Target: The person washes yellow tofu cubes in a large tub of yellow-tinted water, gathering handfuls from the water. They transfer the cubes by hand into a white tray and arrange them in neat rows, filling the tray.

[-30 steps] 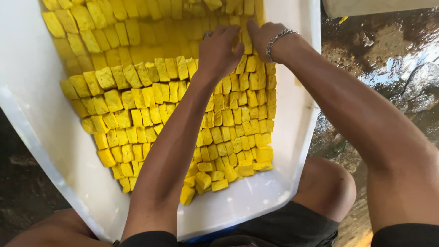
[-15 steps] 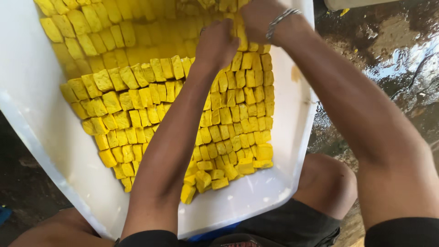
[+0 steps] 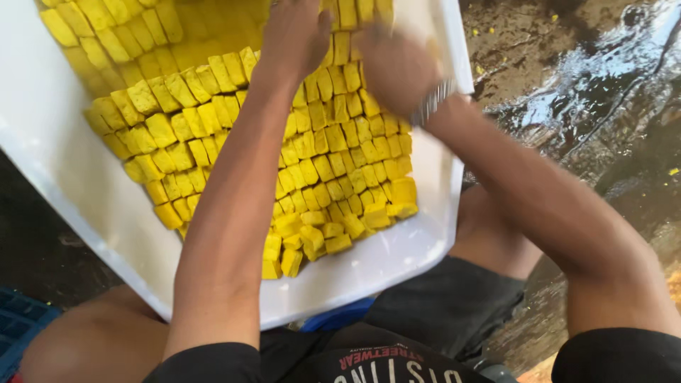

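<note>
Small yellow rectangular blocks fill a large white plastic tray resting across the person's lap, packed in tight slanted rows; nearest edge looser, a few blocks tumbled out of line. Surfaces look moist, slightly uneven. Left hand lies palm-down on the blocks further up the tray, fingers spread flat and pressing on the rows, gripping nothing visible. Right hand, metal bracelet at the wrist, blurred, just beside it over the blocks; finger state cannot be told. Wet dark floor to the right.
</note>
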Motion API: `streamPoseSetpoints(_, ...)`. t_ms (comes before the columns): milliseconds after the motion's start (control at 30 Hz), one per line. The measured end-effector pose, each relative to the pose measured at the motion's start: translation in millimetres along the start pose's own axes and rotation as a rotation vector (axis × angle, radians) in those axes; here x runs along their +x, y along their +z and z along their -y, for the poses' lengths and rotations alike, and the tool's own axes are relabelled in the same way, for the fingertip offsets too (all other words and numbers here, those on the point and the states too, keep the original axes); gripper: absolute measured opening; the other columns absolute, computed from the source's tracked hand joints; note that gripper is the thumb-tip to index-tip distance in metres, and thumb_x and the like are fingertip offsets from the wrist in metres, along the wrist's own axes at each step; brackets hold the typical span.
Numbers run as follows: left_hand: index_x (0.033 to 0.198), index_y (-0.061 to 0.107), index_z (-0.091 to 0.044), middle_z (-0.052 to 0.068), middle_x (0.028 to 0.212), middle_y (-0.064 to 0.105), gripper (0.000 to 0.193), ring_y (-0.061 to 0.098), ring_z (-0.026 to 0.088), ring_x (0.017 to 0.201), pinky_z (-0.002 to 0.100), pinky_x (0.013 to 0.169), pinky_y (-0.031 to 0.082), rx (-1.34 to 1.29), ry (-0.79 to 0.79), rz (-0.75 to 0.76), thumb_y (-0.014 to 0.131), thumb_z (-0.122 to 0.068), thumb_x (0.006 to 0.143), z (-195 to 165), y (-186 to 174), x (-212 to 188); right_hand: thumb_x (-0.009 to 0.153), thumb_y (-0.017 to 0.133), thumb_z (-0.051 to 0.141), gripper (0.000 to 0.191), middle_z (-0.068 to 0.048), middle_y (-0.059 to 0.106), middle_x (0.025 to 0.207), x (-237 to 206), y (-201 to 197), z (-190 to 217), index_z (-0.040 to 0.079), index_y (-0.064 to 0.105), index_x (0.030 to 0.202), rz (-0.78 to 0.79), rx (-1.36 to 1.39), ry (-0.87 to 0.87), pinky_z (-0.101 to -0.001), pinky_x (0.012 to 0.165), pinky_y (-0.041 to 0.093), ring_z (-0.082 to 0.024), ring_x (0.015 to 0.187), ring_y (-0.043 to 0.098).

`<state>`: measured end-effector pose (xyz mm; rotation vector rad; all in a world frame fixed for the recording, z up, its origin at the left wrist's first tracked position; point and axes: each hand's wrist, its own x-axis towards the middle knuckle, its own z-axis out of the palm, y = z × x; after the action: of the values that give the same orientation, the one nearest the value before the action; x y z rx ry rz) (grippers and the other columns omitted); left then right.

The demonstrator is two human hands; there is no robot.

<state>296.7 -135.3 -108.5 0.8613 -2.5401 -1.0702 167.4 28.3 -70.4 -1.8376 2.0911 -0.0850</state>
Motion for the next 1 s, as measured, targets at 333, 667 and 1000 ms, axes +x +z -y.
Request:
streamPoseSetpoints(333,0.106,0.07,-0.005,0.023,0.105,0.068,0.026,0.067,0.042,0.101,0.054,0.087,0.053,0.051,0.073,0.491,0.05,-0.007,0.09,-61,-41,-203,0.094,0.059,0.022,0.022,-0.007,0.069,0.118,-178,39,87,0.013,0.069,0.112,0.593,-0.393,-0.071,-0.044,0.086,0.052,-0.025,0.11,0.067)
streamPoseSetpoints(667,0.117,0.064,-0.009,0.014,0.111,0.06,0.036,0.065,0.035,0.102,0.051,0.079,0.055,0.422,0.184,0.416,0.071,-0.011,0.082,-32,-4,-339,0.077,0.062,0.007,0.03,-0.018,0.066,0.11,-184,64,68,0.003,0.058,0.107,0.319,0.032,-0.334,-0.0468,0.085,0.055,-0.04,0.1,0.067)
streamPoseSetpoints(1000,0.106,0.066,-0.001,0.021,0.091,0.071,0.045,0.068,0.039,0.086,0.047,0.075,0.053,-0.112,-0.398,0.394,0.079,-0.036,0.08,-8,-105,-321,0.082,0.066,0.018,0.033,-0.024,0.058,0.129,-187,85,83,0.016,0.06,0.115,0.51,-0.271,-0.442,-0.0462,0.085,0.056,-0.037,0.108,0.066)
